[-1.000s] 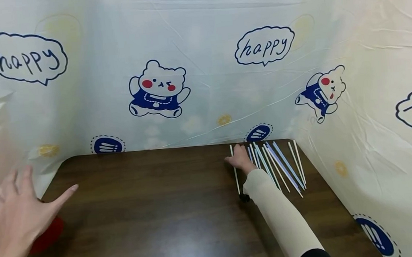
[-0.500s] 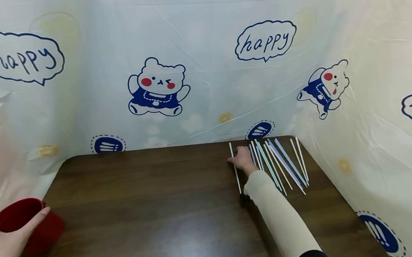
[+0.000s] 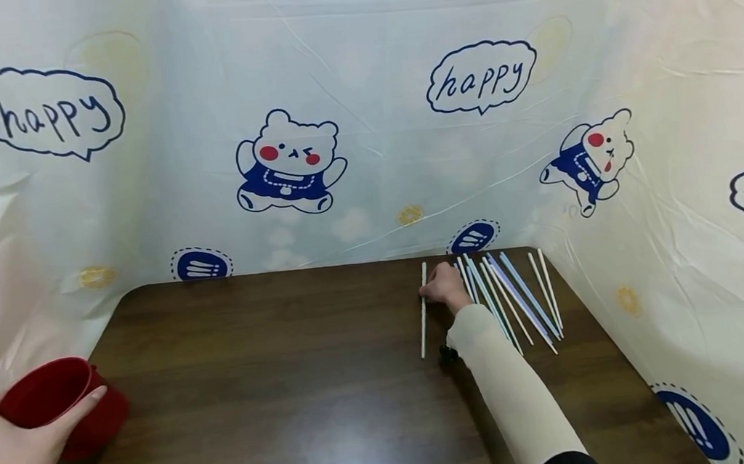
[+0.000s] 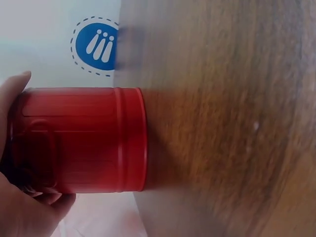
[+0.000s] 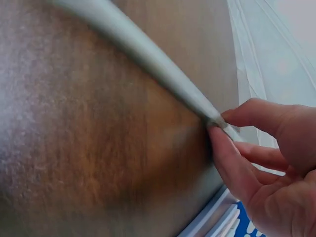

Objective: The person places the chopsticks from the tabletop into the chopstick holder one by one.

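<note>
At the left of the head view stands a red bucket (image 3: 98, 421) with a small ear at its rim. My left hand (image 3: 18, 453) grips it by the rim, thumb on the near side. The left wrist view shows the bucket (image 4: 89, 143) with ribbed sides and a folded handle, fingers (image 4: 12, 91) around its top. Near the back edge my right hand (image 3: 445, 284) pinches a long pale straw (image 3: 423, 330) between thumb and fingertips. In the right wrist view this straw (image 5: 163, 69) slants across the wood, tilted away from the hand.
Several white, blue, purple and green straws (image 3: 521, 293) lie side by side on the brown table (image 3: 278, 370), right of my right hand. The table meets a printed curtain (image 3: 363, 116) at the back and a curtain side at the right.
My left hand has come down from open above the bucket to grip its rim. The right hand has taken hold of the pale straw, whose near end has swung left.
</note>
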Motion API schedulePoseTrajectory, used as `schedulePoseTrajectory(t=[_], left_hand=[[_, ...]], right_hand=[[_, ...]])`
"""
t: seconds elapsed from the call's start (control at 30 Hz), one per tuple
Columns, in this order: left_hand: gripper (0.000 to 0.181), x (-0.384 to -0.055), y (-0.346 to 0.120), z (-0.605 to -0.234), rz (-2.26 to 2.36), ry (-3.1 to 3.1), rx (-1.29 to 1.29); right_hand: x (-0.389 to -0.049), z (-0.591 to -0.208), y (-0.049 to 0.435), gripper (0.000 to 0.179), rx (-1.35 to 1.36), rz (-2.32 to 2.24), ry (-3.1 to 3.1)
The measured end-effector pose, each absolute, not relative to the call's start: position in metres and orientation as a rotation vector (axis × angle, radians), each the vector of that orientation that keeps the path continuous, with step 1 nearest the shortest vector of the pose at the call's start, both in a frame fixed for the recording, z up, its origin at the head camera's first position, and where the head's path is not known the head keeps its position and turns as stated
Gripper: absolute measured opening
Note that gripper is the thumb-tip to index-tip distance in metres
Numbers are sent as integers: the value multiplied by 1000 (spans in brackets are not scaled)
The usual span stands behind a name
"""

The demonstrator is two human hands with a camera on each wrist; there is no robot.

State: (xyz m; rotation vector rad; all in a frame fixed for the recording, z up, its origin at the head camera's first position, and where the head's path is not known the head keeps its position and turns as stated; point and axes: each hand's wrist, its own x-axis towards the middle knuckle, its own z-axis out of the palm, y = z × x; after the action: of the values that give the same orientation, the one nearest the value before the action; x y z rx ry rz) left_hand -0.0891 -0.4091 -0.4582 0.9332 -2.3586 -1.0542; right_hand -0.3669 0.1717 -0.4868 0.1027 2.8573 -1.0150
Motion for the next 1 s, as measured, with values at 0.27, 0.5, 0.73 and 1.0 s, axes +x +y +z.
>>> schedulePoseTrajectory(t=[0.27,0.5,0.73,1.0], left_hand=[[119,-89,-402,-457,-1079,-2453,1037],[118,-101,-392,-456,-1113,-2481,999],[115,-110,-380,-456,-1095,-2520,842],[112,-118,-365,-458,-1116,-2533,709]], right_hand=[[-360,-484,176,15,119,-1396,2511],[-357,-483,181,22,163,-1526,2407],[-357,-475,183,25,118,-1677,2390],[-355,-455,186,29,3,-1830,2346]])
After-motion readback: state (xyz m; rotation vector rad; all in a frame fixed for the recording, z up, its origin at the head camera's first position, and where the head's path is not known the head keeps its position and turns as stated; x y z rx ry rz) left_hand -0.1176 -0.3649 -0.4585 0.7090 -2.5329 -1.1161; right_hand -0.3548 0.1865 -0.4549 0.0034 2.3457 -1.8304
